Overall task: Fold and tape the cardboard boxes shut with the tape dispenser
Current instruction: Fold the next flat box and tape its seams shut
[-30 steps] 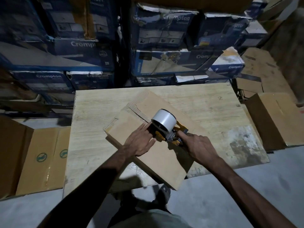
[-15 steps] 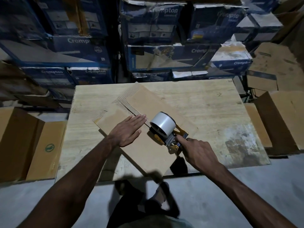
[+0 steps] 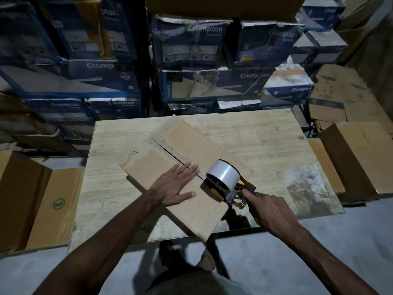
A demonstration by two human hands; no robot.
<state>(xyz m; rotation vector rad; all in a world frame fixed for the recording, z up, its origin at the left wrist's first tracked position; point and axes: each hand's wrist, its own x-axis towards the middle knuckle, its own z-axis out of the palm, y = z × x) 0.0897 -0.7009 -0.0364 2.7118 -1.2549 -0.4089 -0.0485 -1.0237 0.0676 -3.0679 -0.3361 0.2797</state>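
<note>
A flat brown cardboard box (image 3: 187, 143) lies diagonally on the wooden table (image 3: 265, 141), its near corner hanging over the front edge. A seam between its two flaps runs along the middle. My left hand (image 3: 176, 185) presses flat on the left flap, fingers straight and reaching the seam. The tape dispenser (image 3: 225, 182), yellow with a white tape roll, sits on the seam at the box's near right part. My right hand (image 3: 270, 209) grips its handle, index finger stretched along the frame.
Stacks of blue printed cartons (image 3: 191, 60) stand behind the table. Brown cardboard boxes sit on the floor at the left (image 3: 32, 199) and right (image 3: 357, 158). Grey concrete floor (image 3: 297, 241) lies in front of the table.
My left hand uncurled beside the dispenser and now lies flat on the left flap, left of the roll. The dispenser has slid toward me along the seam.
</note>
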